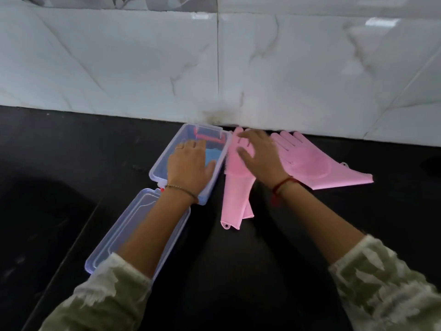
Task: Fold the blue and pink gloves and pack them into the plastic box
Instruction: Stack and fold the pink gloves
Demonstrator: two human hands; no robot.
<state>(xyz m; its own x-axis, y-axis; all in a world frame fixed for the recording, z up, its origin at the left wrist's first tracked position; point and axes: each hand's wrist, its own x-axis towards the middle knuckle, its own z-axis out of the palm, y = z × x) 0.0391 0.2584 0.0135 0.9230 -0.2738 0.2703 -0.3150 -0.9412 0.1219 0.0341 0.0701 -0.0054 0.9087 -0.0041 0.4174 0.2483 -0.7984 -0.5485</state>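
Pressing down inside the plastic box point(164, 158), the left hand point(188, 163) lies palm-down with its fingers point(191, 145) spread flat over the folded blue glove point(213, 155), gripping nothing. The box sits open on the black counter point(71, 151), close to the marble-tiled wall point(214, 68), with a red strip showing at its far end. Its clear lid point(133, 228) lies just beside it, nearer the person and partly under the left forearm.

Just right of the box, a pink glove point(235, 187) lies lengthwise, cuff toward the person and apparently doubled along its length. The right hand point(260, 156) rests on its upper part, fingers point(248, 139) extended and relaxed, not closed around it. A second pink glove point(310, 161) lies flat and unfolded farther right, its finger ends pointing at the wall, its cuff fanning out to the right. Both wrists wear thin bracelets.
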